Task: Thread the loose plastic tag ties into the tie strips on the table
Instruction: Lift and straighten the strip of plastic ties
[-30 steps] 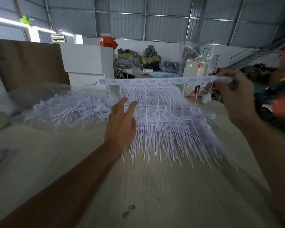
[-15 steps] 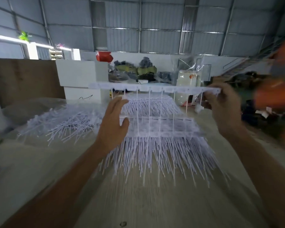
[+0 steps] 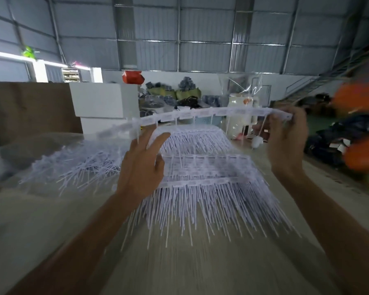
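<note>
Right hand [image 3: 285,143] has a pinching grip on one end of a raised tie strip [image 3: 200,114]; left hand [image 3: 142,165], fingers spread and holding nothing, reaches under its drooping far end. Loose ties [image 3: 79,165] and filled strips [image 3: 205,182] lie on the desk [image 3: 41,226]. Strip looks light and floppy: support both ends.

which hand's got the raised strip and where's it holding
The right hand pinches the raised tie strip at its right end; the left hand is open, holding nothing.
</note>
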The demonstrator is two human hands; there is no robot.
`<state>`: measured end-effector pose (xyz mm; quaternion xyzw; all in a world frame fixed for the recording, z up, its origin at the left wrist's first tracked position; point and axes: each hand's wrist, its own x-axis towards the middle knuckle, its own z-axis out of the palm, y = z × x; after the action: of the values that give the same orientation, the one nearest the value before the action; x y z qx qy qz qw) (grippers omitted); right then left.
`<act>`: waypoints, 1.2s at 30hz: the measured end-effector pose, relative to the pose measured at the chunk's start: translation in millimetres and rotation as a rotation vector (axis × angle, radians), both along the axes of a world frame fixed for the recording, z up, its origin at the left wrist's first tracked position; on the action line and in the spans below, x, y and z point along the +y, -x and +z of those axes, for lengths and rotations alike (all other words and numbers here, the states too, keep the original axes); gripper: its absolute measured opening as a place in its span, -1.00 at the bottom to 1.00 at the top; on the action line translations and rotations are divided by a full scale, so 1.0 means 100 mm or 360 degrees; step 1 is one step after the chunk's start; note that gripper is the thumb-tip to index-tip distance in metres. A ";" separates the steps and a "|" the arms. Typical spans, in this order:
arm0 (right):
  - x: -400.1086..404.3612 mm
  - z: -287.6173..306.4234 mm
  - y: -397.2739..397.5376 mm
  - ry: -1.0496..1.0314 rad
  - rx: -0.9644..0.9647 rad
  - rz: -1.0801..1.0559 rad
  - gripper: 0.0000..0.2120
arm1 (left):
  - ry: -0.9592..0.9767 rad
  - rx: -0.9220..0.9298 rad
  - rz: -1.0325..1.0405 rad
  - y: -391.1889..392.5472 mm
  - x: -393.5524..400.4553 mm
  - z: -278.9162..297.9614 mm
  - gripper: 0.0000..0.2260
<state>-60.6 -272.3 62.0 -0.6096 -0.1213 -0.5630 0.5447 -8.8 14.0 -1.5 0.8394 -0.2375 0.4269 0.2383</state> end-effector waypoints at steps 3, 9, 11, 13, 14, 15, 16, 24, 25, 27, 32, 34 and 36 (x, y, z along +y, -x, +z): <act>-0.01 0.00 0.01 -0.0220 -0.0080 -0.0100 -0.95 | -0.0310 -0.0010 0.0161 0.09 -0.05 -0.07 -0.51; -0.22 0.12 0.06 -0.0546 0.0237 0.0329 -0.92 | -0.0012 -0.0183 -0.0108 0.31 -0.12 0.30 -0.69; -0.29 0.19 0.08 -0.0564 0.0443 0.0481 -0.94 | 0.0282 -0.0228 -0.0261 0.38 -0.07 0.52 -0.74; -0.31 0.20 0.05 -0.0599 0.0695 0.0607 -0.90 | 0.0474 -0.0158 -0.0387 0.44 0.00 0.65 -0.79; -0.32 0.18 0.03 -0.0589 0.0852 0.0638 -0.88 | 0.0542 -0.0078 -0.0438 0.45 0.03 0.67 -0.81; -0.33 0.13 0.02 -0.0538 0.1026 0.0645 -0.86 | 0.0592 0.0027 -0.0473 0.47 0.05 0.66 -0.82; -0.33 0.07 0.02 -0.0441 0.1200 0.0640 -0.84 | 0.0613 0.0143 -0.0477 0.48 0.08 0.64 -0.83; -0.24 -0.60 0.04 0.0006 0.1598 0.0768 -0.86 | -0.0204 -0.0141 0.0696 0.60 0.60 0.74 -0.71; -0.22 -0.61 0.06 0.0005 0.1559 0.0842 -0.86 | -0.0153 -0.0210 0.0667 0.63 0.58 0.79 -0.67; -0.19 -0.58 0.10 0.0000 0.1449 0.1018 -0.83 | -0.0109 -0.0226 0.0400 0.69 0.40 0.82 -0.68; -0.06 -0.53 0.26 -0.0076 0.1329 0.1403 -0.86 | -0.0501 0.0337 -0.0300 0.62 -0.40 0.39 -0.61; -0.01 -0.56 0.32 -0.0033 0.1334 0.1435 -0.81 | -0.0549 0.0438 -0.0358 0.57 -0.60 0.14 -0.55; 0.02 -0.59 0.38 0.0010 0.1358 0.1421 -0.78 | -0.0376 0.0400 -0.0406 0.55 -0.68 -0.01 -0.62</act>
<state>-98.8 -270.8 2.8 -0.6730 -0.1379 0.0132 0.7265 -63.8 -54.3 -2.8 0.8713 -0.3587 0.2543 0.2181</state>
